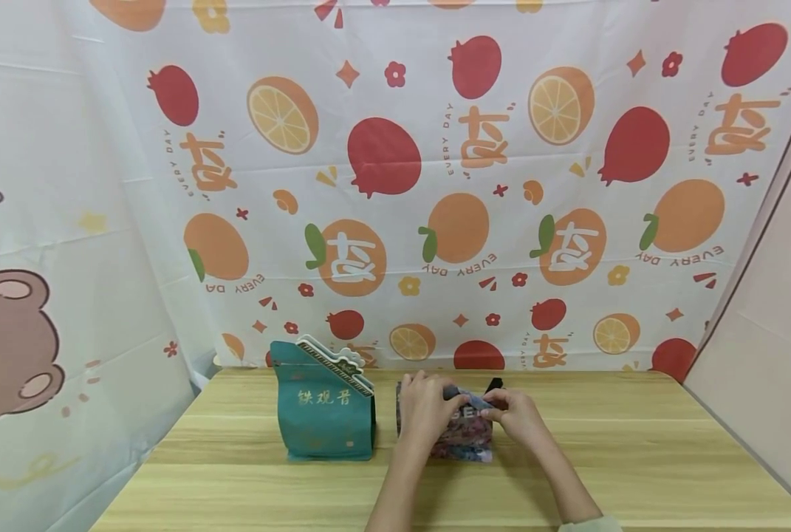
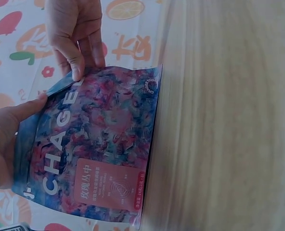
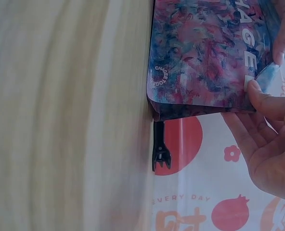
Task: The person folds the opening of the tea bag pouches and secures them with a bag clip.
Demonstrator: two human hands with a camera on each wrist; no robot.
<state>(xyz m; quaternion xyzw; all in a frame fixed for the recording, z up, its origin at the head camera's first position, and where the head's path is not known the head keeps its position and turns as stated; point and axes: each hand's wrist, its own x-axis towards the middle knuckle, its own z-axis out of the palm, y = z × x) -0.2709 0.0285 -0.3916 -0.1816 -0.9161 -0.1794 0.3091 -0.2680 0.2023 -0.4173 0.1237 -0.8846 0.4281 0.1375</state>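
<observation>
A blue and pink patterned pouch point(image 2: 104, 130) with white lettering stands on the table, its top edge folded over toward the front. My left hand point(image 1: 425, 403) holds the top at the left, the thumb on the folded flap and the other fingers behind. At the right end of the fold, my right hand point(image 1: 518, 417) pinches the top corner between thumb and fingers. The right wrist view shows that thumb point(image 3: 265, 101) against the pouch front. Behind the pouch, a black toothed-end piece point(image 3: 161, 147) sticks out near the table; its remainder is hidden.
To the left stands a teal bag point(image 1: 325, 425) with gold characters. A pale decorated clip point(image 1: 335, 366) sits aslant across its folded top corner. The wooden table point(image 1: 634, 458) meets a fruit-print cloth point(image 1: 382, 155) at the back, with cloth walls on both sides.
</observation>
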